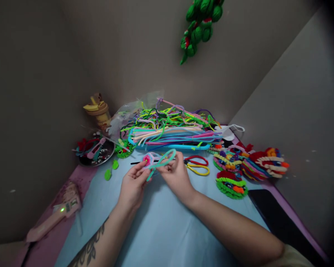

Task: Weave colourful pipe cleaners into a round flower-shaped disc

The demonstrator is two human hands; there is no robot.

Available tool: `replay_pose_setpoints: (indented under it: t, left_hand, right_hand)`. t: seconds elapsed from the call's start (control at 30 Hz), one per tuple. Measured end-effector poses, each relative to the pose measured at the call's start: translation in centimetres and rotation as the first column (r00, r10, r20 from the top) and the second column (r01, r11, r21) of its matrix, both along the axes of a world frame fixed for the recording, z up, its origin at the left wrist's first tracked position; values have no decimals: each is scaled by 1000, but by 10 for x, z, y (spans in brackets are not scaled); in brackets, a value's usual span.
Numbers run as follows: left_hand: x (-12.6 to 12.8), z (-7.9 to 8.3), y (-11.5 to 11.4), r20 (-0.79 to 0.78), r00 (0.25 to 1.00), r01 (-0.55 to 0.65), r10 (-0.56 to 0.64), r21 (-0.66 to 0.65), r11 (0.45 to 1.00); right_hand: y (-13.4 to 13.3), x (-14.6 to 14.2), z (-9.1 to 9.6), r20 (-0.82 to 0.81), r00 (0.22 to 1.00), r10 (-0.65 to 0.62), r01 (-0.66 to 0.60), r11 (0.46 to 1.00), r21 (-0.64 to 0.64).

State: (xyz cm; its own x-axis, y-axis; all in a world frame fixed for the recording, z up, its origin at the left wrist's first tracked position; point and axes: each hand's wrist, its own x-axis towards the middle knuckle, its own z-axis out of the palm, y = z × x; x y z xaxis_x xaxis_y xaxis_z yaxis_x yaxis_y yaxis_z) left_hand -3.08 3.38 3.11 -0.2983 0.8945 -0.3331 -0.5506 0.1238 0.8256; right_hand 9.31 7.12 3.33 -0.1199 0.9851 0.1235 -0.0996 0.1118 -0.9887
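Observation:
My left hand [132, 183] pinches a small pink and white fuzzy piece [147, 160] between thumb and fingers. A mint-green pipe cleaner [167, 160], bent into a loop, crosses in front of that piece. The fingers of my right hand [178, 177] are closed on the loop's right side. Both hands are raised over the light blue table cover [161, 222]. Behind them lies a pair of scissors with red and yellow handles [202, 174], its blades partly hidden by the hands.
Loose pipe cleaners [169, 133] are heaped on a blue tray [180, 147] at the back. A pink glue gun [54, 221] with a lit green light lies left, near a metal bowl [113, 155] and cup [101, 115]. Coiled colourful figures [231, 185] and a dark phone-like slab [278, 218] lie right.

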Motion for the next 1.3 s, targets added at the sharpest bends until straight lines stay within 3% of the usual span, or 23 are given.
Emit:
replay_pose_setpoints:
  t: [0.1,0.17,0.23,0.3,0.53,0.67,0.77,0.87,0.97,1.07,1.1,1.2,1.27,1.3]
  left_hand:
    - [-2,2,2,39,999,-38,38,1,999]
    - [-3,2,2,58,996,-60,60,3,998]
    - [-2,2,1,67,996,-60,60,9,998]
    - [-1,1,0,64,997,-39,38,19,999]
    - [1,-1,-2,-4,1000,4,-4,18,1000]
    - [0,-1,-2,-28,1000,8,-7,30,1000]
    - [0,0,-1,-35,999,0,1,25,1000]
    - [-1,1,1,-45,999,0,-1,-15,1000]
    - [-2,-1,3,-24,1000,-1,0,-39,999]
    - [-3,-3,4,-15,1000,-22,22,-26,999]
    - [-3,-3,4,-23,999,-24,23,-19,1000]
    - [-5,-3,4,-94,995,-14,14,-2,1000]
    - [-5,-2,3,-180,983,-21,26,30,999]
    - [-5,-1,2,-224,974,-17,28,49,999]
  right_hand:
    - [-4,4,-5,256,966,-49,-15,970,243]
    - [-6,8,-7,444,886,-131,-99,883,459]
    - [-8,10,-7,569,796,-208,-222,774,593]
    - [-9,10,-7,638,728,-251,-307,713,630]
    - [-5,11,-7,688,622,-374,-377,627,681]
    - [-4,14,-2,675,617,-404,-419,558,716]
    - [-12,9,4,624,716,-314,-462,457,760]
    - [-37,-2,3,591,800,-106,-553,255,793]
    - [-67,-14,-4,589,790,170,-602,40,797]
    - [-81,-16,-2,630,709,318,-640,-87,764]
    - [-80,-14,2,659,690,299,-670,-80,738]
    - [-59,3,20,652,750,114,-661,140,737]
    - [-41,18,26,567,819,88,-558,353,751]
    - [-33,25,25,507,861,37,-454,506,733]
